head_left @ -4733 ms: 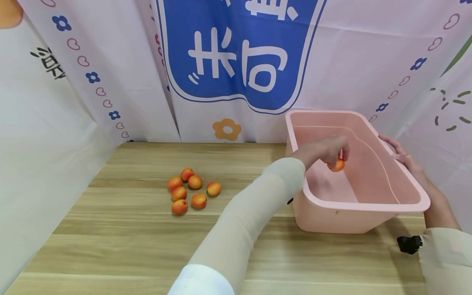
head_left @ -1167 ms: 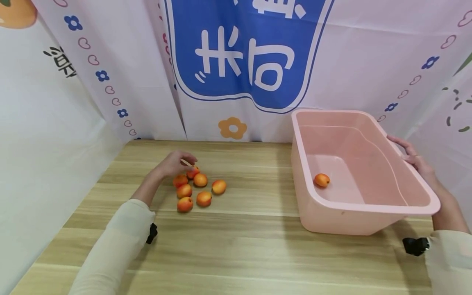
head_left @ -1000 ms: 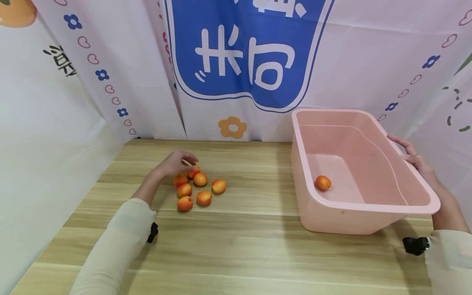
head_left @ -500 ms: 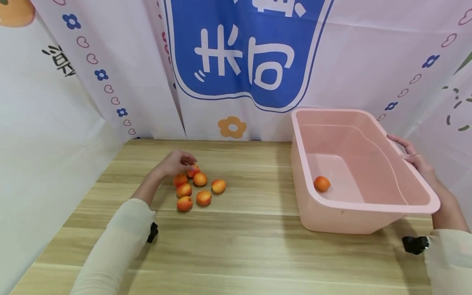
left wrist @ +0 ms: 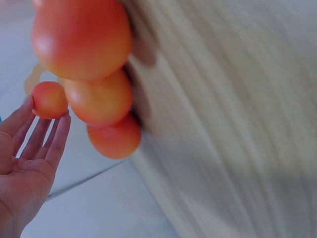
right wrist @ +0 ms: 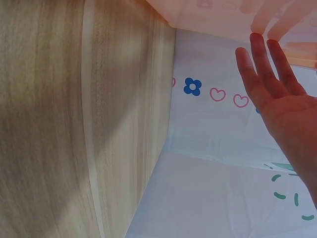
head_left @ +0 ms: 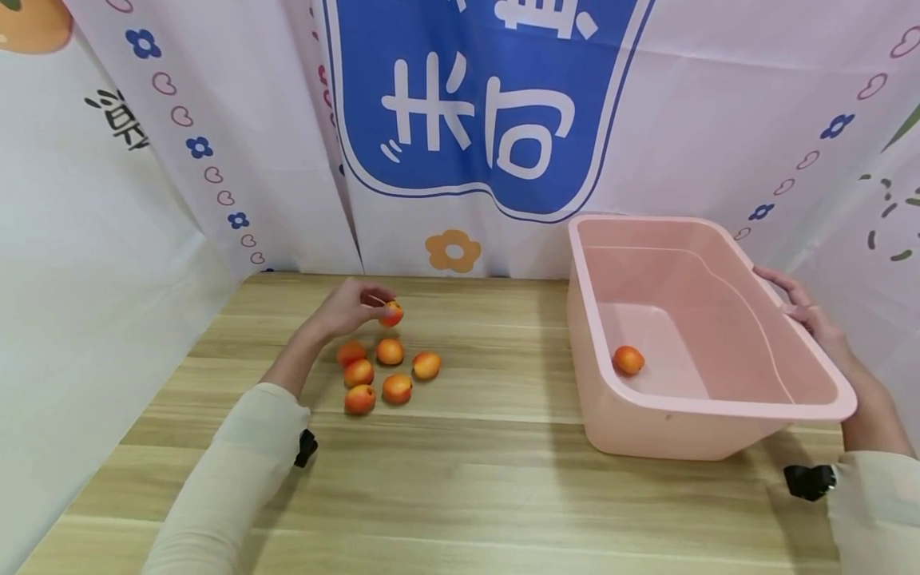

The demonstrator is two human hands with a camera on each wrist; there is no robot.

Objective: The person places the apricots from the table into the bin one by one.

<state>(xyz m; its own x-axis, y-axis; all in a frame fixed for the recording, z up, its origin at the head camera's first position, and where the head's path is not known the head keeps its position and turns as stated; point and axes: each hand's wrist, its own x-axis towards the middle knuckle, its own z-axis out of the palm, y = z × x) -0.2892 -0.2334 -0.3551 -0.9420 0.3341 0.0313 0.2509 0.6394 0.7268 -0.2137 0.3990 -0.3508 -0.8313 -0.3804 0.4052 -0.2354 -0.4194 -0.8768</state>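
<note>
Several orange apricots [head_left: 390, 351] lie in a loose cluster on the wooden table [head_left: 460, 479]. My left hand [head_left: 379, 307] pinches one apricot [head_left: 391, 314] in its fingertips just above the far side of the cluster. In the left wrist view the left hand [left wrist: 45, 124] holds that held apricot [left wrist: 49, 99] beside three others [left wrist: 99, 99]. A pink plastic tub [head_left: 719, 403] stands at the right with one apricot [head_left: 628, 360] on its floor. My right hand [head_left: 794, 303] rests against the tub's right rim, and its fingers [right wrist: 262, 74] are straight against the pink tub wall [right wrist: 223, 15].
A printed cloth backdrop [head_left: 467, 120] closes off the back and both sides of the table. A small black device [head_left: 808, 481] sits at my right wrist and another black device [head_left: 306, 447] at my left. Bare tabletop lies between the cluster and the tub.
My left hand came back from the tub to the cluster, closed its fingertips on the far apricot and has now lifted it slightly up and right. The right hand has stayed on the rim.
</note>
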